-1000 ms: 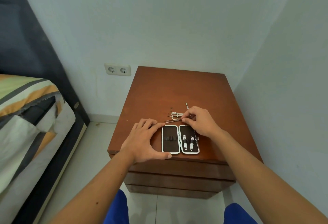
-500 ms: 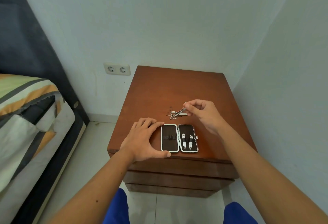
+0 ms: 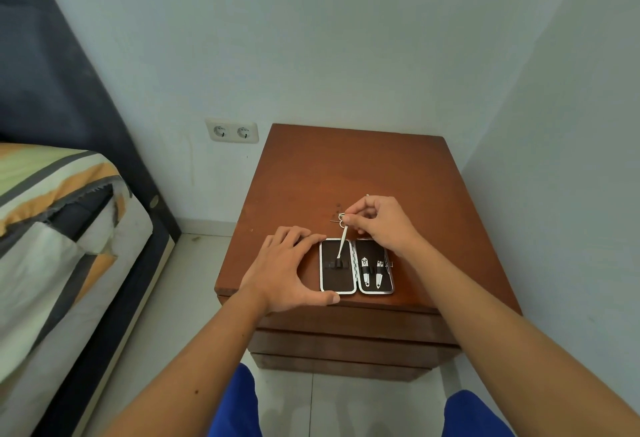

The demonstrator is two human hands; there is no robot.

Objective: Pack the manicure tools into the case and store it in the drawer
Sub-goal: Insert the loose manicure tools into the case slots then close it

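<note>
— Case (image 3: pixel 337 279) lies open on the bench (image 3: pixel 346 173), left hand (image 3: pixel 287 270) spread, bracing its left edge; right hand (image 3: pixel 382 223) pinches a thin tool (image 3: pixel 342 242) above the left half's loops.

— Risk?

— Tip could miss the loop, or slip if the case shifts.

A double wall socket (image 3: pixel 232 131) sits on the pale blue wall (image 3: pixel 311 38), just left of the far corner of the wooden bench (image 3: pixel 346 166). At the left stands a bed (image 3: pixel 52 228) with a striped cover in green, orange, grey and white, and a dark blue headboard (image 3: pixel 52 90) rises behind it. The floor (image 3: pixel 194 284) has light tiles, and a white skirting runs along the foot of the wall. Blue trouser legs (image 3: pixel 235 405) show at the bottom edge.
</note>
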